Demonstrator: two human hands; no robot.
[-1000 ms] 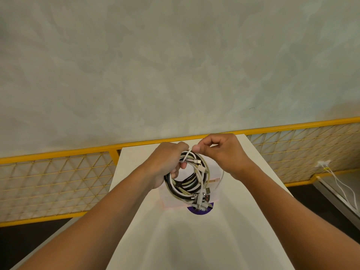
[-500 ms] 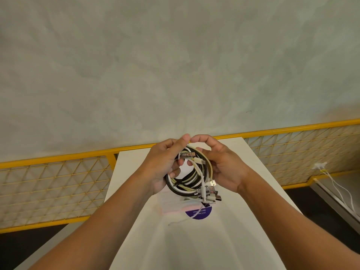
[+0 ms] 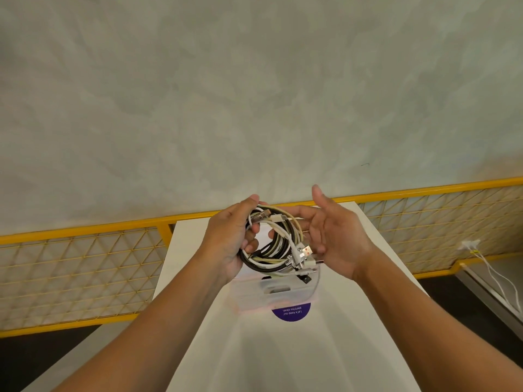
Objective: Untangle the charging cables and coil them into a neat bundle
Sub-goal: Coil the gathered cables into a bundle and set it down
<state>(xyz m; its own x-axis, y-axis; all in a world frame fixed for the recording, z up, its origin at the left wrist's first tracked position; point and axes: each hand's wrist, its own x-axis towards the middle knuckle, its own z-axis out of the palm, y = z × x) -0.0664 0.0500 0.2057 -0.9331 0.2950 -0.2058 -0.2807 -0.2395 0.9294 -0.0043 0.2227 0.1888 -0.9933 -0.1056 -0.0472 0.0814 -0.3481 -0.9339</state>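
The left hand (image 3: 229, 239) is gripping the cable coil (image 3: 268, 267) above the clear box (image 3: 271, 295), so the loops are not springing apart. The right hand (image 3: 336, 236) is hovering open just beside it, likely ready to tuck the loose plugs (image 3: 304, 254).

We had the coil of cables (image 3: 272, 246) between our left hand (image 3: 227, 240) and right hand (image 3: 338, 236) — above a box (image 3: 270, 297) on the table (image 3: 283, 360), a sticker (image 3: 291, 313) just before it, a railing (image 3: 85, 267) behind the table.
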